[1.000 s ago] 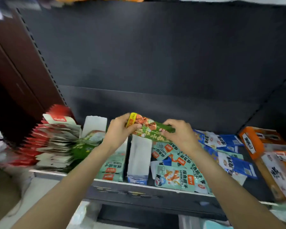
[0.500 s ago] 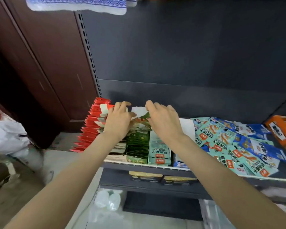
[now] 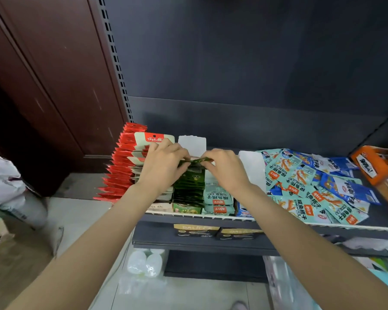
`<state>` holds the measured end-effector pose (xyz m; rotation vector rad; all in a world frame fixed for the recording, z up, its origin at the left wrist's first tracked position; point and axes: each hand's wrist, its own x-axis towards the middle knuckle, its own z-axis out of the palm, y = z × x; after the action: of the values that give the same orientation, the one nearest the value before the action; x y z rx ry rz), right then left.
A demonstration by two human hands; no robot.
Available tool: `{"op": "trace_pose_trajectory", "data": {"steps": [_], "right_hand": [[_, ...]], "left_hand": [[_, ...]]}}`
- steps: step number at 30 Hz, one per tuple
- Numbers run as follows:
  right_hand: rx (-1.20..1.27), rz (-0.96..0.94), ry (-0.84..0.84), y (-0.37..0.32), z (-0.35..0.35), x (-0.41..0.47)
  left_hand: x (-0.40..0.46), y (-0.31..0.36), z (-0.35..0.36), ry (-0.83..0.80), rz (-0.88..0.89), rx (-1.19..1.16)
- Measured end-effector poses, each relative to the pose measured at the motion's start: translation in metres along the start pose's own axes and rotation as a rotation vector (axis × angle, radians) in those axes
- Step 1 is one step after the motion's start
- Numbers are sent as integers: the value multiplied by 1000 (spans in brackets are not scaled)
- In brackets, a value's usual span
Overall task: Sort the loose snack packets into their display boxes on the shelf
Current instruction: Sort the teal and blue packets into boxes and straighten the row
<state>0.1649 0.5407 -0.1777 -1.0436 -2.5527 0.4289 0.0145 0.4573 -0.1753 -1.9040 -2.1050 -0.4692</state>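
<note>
A dark metal shelf [image 3: 211, 220] is stretching across the view, backed by a dark panel, with a brown wooden wall standing to its left. Along the shelf's left part, display boxes are standing side by side: a row of red packets [image 3: 121, 166] at the far left, then a box of green packets [image 3: 189, 189], then a box of pale teal packets [image 3: 218, 198]. To the right, a loose heap of teal and blue packets [image 3: 311, 186] is lying spread over the shelf, and an orange box [image 3: 372, 164] is sitting at the far right edge. Two bare forearms are reaching in from the bottom of the view. The left hand [image 3: 164, 166] and the right hand [image 3: 226, 168] are meeting above the green box, each pinching one end of a single green packet [image 3: 194, 161] between fingertips and thumb. The packet is being held edge-on, just over the back of the green row.
</note>
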Motion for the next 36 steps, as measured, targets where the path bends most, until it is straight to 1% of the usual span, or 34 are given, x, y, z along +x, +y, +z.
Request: {"op": "trace_pose_trajectory", "data": {"steps": [1,3,4,6,9,11,13,15,18,20,22,24,27,29,33,35,36], "right_hand": [[-2,-5,-27,-1,3,2],[85,5,-111,0,7,3],[155,23,-147,2,6,2],[283,57,-159,10,0,-1],[372,91,-67,35,-14,-8],[402,131,24,62,-23,-13],[393,188,100,94,-32,-20],[325,254,113,131,-40,-29],[140,342,56,198,-40,-44],[75,409,-7,242,-38,-52],[48,469,-122,280,-39,-55],[-16,455,-279,310,-42,-53],[-115,385,-443,337,-44,-48],[-106,376,-495,347,-40,-50],[-20,381,-451,356,-32,-57],[-21,380,-438,358,-31,-57],[-22,383,-434,358,-30,-57]], "left_hand": [[0,2,0,-48,9,34],[2,5,2,-163,-15,89],[3,7,1,-194,-45,91],[6,15,-1,-192,-93,56],[15,38,-2,-147,-63,-21],[27,64,4,-135,-40,-123],[43,99,17,-116,-13,-220],[59,140,34,-121,-23,-336],[88,200,67,-239,-56,-449],[108,235,93,-349,-75,-452],[125,263,121,-472,-154,-402],[138,279,150,-584,-232,-306],[151,283,190,-678,-343,-254],[155,280,207,-690,-418,-222],[156,275,218,-613,-515,-114],[158,277,218,-596,-542,-122],[159,278,219,-612,-558,-133]]}}
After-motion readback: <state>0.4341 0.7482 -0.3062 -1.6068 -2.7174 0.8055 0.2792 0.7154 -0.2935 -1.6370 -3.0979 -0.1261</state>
